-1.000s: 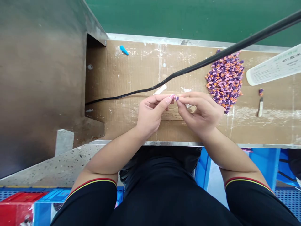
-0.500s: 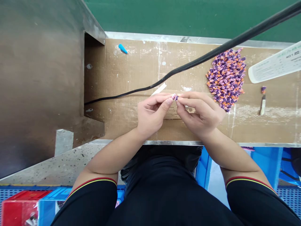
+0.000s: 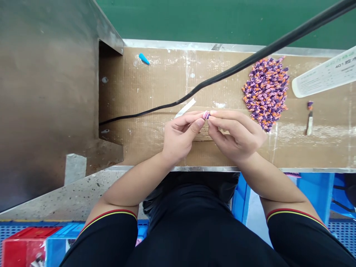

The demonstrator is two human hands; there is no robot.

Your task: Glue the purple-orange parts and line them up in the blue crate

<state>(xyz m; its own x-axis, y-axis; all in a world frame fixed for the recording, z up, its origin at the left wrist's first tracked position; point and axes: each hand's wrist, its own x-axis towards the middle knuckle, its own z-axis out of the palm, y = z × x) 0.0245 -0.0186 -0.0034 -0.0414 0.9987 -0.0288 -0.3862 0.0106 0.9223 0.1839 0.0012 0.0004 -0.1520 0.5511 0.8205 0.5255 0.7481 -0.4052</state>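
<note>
Pinching purple piece (image 3: pixel 206 115), left hand (image 3: pixel 180 136), right hand (image 3: pixel 236 138), blue crate (image 3: pixel 314 196) below

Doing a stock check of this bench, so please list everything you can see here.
small purple-and-pink piece: 1, purple and pink, pinched between both hands
heap of small pieces: too many to count, purple, pink and orange, on the cardboard, right of the hands
cardboard sheet: 1, brown, covering the bench
cable: 1, black, running diagonally above the cardboard
strip: 1, white, beyond the left hand
cone-shaped piece: 1, blue, far edge of the cardboard
glue bottle: 1, white, far right
small tool: 1, whitish, right of the heap
steel panel: 1, grey-brown, far left
crate: 1, red, lower left
left hand: 1, at the piece
right hand: 1, at the piece
sleeves: 2, black, on the forearms
</note>
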